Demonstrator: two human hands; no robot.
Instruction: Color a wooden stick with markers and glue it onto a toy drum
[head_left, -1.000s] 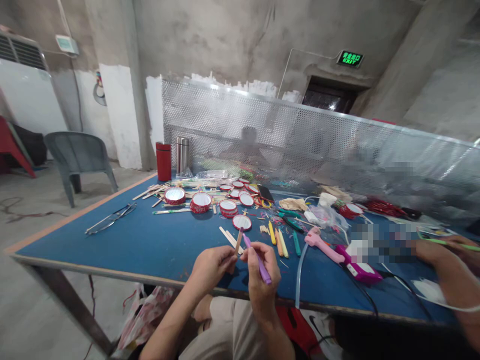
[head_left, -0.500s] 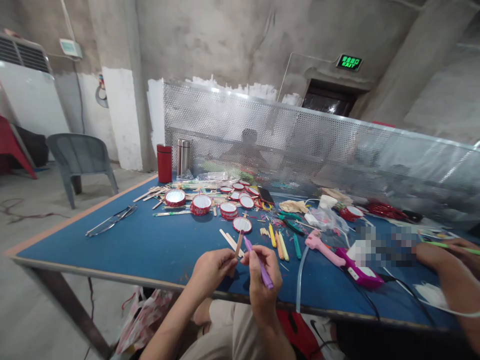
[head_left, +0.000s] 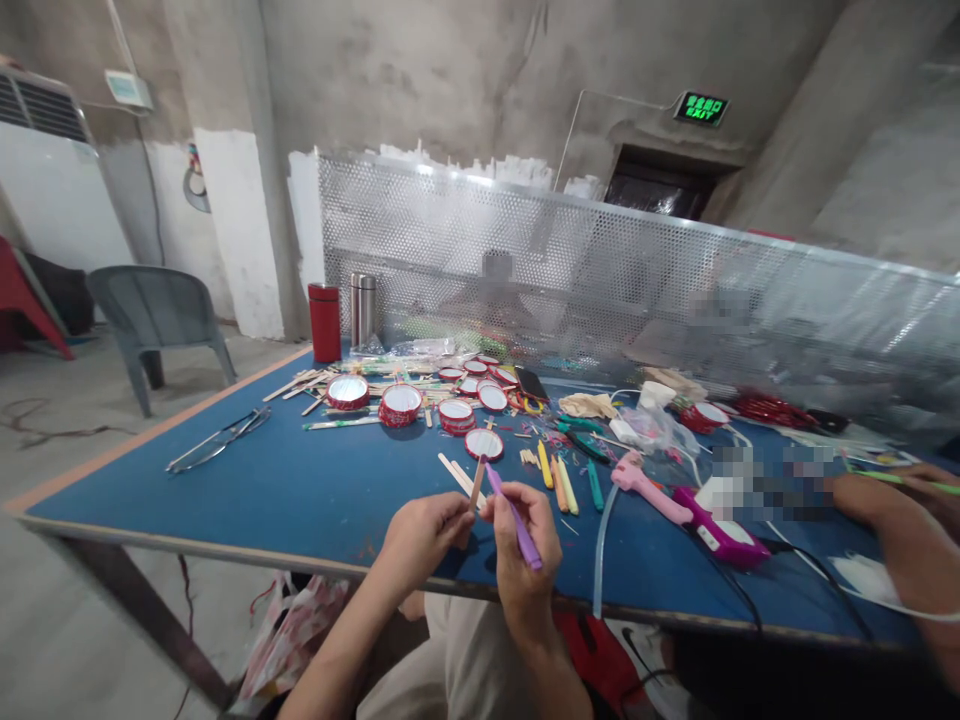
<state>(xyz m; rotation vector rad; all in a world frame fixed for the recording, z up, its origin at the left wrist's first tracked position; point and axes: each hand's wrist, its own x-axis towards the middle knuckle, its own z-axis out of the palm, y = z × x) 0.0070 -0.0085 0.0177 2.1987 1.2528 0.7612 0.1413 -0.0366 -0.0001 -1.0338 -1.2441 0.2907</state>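
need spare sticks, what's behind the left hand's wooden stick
Behind the held wooden stick, pale wooden sticks lie on the blue table, with a red-rimmed disc beyond. Whatever it crosses is covered and cannot be seen.

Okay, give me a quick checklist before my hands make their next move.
1. Left hand grips wooden stick: ok.
2. Right hand holds purple pen: ok.
3. Pen tip touching stick: cannot tell; too small.
4. Stick clear of red-rimmed disc: cannot tell; they meet in view.
5. Pink tool away from both hands: ok, off to their right.
6. Co-worker's arm apart from both hands: ok, farther right.
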